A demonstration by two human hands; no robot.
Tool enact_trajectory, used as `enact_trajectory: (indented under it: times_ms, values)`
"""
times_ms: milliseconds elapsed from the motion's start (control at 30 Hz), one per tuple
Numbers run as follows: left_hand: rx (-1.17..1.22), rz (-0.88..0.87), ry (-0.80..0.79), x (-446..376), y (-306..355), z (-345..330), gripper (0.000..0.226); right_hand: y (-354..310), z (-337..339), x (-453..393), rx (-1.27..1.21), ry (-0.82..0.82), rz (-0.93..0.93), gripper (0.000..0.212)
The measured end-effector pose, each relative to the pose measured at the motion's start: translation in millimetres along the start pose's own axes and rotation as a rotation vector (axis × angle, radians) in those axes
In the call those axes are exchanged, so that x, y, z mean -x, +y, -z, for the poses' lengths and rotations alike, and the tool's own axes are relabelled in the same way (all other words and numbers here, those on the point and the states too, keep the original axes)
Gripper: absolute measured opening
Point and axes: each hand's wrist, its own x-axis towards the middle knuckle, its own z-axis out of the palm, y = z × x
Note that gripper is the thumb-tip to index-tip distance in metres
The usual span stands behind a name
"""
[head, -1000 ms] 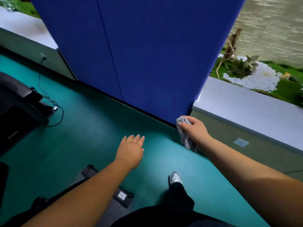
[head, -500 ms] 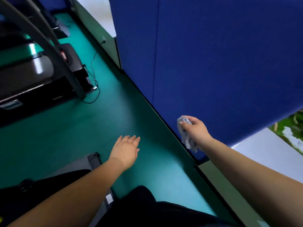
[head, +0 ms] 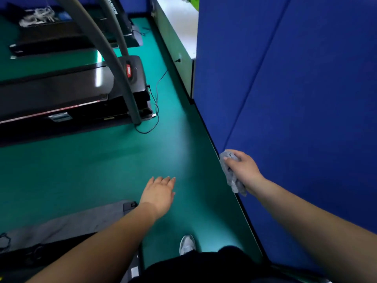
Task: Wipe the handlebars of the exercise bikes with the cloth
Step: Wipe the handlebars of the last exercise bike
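Observation:
My right hand (head: 243, 170) grips a crumpled grey cloth (head: 231, 174), held out in front of a blue padded wall panel (head: 295, 99). My left hand (head: 159, 194) is stretched forward over the green floor (head: 102, 170) with its fingers straight and nothing in it. No exercise bike handlebar is in view.
A black treadmill (head: 61, 94) with curved grey uprights (head: 110, 54) stands at the upper left, its power cable (head: 156, 103) looping over the floor. A grey mat (head: 67, 223) with a machine base lies at the lower left. My shoe (head: 186, 244) shows below.
The view has swung left: the window ledge and garden are gone, and the treadmills have come into view. Both hands keep the same pose, the right still holding the cloth.

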Motion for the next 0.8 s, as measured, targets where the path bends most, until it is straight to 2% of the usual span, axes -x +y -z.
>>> enact_trajectory:
  times_ms: [200,533,800]
  values:
    - [0.092,0.133,0.059,-27.2,-36.5,16.7,0.054,-44.2,-37.4,-60.2,0.036,-0.091,0.008,0.026]
    - [0.197,0.475,0.002,-72.2,-115.7,20.1,0.056,-123.2,-136.7,-179.8,0.141,-0.371,0.106,0.034]
    - [0.371,0.774,0.088,-134.8,-158.8,53.1,0.054,-195.2,-199.7,-269.4,0.299,-0.595,0.218,0.021]
